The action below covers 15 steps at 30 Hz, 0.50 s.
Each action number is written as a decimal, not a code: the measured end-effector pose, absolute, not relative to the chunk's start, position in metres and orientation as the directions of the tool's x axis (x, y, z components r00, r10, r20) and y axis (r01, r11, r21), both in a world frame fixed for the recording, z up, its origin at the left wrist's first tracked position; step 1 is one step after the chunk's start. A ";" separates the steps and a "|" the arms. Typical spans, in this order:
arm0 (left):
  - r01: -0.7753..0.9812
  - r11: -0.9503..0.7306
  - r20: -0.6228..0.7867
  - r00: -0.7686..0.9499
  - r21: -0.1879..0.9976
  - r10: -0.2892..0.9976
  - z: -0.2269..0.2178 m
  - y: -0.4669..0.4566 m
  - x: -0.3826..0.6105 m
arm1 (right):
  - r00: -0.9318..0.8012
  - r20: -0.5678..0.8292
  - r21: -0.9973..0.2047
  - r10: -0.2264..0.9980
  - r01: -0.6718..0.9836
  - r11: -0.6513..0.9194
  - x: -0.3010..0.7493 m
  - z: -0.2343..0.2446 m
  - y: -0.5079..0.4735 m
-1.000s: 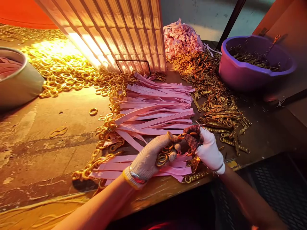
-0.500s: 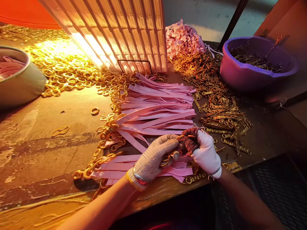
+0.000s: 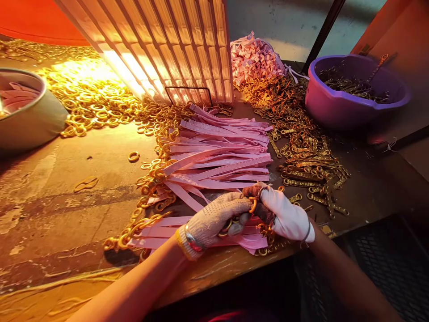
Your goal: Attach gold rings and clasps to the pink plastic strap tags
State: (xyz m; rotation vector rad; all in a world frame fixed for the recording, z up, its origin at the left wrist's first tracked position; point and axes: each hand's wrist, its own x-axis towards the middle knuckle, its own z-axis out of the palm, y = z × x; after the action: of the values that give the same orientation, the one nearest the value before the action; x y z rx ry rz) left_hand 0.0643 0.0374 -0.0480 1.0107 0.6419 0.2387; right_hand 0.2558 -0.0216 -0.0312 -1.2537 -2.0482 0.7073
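My left hand, in a beige dotted glove, is curled closed around several brass rings; part of them is hidden by its fingers. Against it works my right hand, in a white glove with dark red-brown coverings on the fingers. Those fingers are pinched at a single brass ring, which sits between the two hands. Whether the left fingertips also grip that ring I cannot tell. Beneath and beyond the hands lie pink straps in rows, with brass rings at their left ends.
Heaped brass rings lie at the back left by a metal bucket. Ridged panel stands behind the straps. Twisted brass links are piled right, near a purple tub and a bundle of pink straps.
My right hand has shifted slightly left and closer to the left hand. The ring between the hands now shows more clearly.
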 end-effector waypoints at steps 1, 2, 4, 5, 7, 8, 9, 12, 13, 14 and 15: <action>0.122 0.530 -0.406 0.789 0.839 0.461 -0.051 0.037 0.065 | -0.381 0.219 -0.689 0.898 0.591 0.419 0.254 -0.032 -0.021; 0.135 0.538 -0.423 0.782 0.832 0.458 -0.053 0.036 0.066 | -0.397 0.192 -0.640 0.898 0.643 0.421 0.252 -0.032 -0.020; 0.142 0.531 -0.434 0.763 0.835 0.479 -0.055 0.035 0.067 | -0.397 0.088 -0.473 0.914 0.791 0.389 0.249 -0.031 -0.021; 0.145 0.513 -0.433 0.749 0.846 0.501 -0.055 0.035 0.067 | -0.382 0.023 -0.373 0.924 0.854 0.362 0.247 -0.030 -0.022; 0.156 0.459 -0.419 0.719 0.875 0.554 -0.052 0.035 0.067 | -0.340 -0.085 -0.202 0.937 0.926 0.318 0.246 -0.025 -0.023; 0.160 0.427 -0.407 0.702 0.890 0.585 -0.049 0.035 0.066 | -0.322 -0.120 -0.147 0.939 0.941 0.304 0.245 -0.022 -0.023; 0.169 0.396 -0.397 0.684 0.903 0.613 -0.045 0.036 0.064 | -0.309 -0.143 -0.111 0.940 0.949 0.295 0.245 -0.019 -0.022; 0.233 0.266 -0.352 0.664 0.936 0.660 -0.033 0.041 0.059 | -0.311 -0.178 -0.084 0.934 0.950 0.301 0.247 -0.012 -0.018; 0.265 0.203 -0.331 0.671 0.943 0.663 -0.028 0.043 0.058 | -0.326 -0.183 -0.094 0.928 0.945 0.313 0.247 -0.010 -0.016; 0.291 0.142 -0.310 0.682 0.946 0.662 -0.025 0.045 0.057 | -0.340 -0.187 -0.106 0.922 0.940 0.325 0.248 -0.009 -0.015; 0.307 0.093 -0.291 0.699 0.947 0.653 -0.021 0.047 0.057 | -0.354 -0.188 -0.117 0.916 0.934 0.337 0.248 -0.007 -0.013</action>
State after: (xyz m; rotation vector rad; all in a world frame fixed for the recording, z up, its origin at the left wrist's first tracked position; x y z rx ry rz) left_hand 0.0566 0.0468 -0.0214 1.5026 0.8285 0.3063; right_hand 0.2479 -0.0135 -0.0072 -1.8318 -2.6393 0.3305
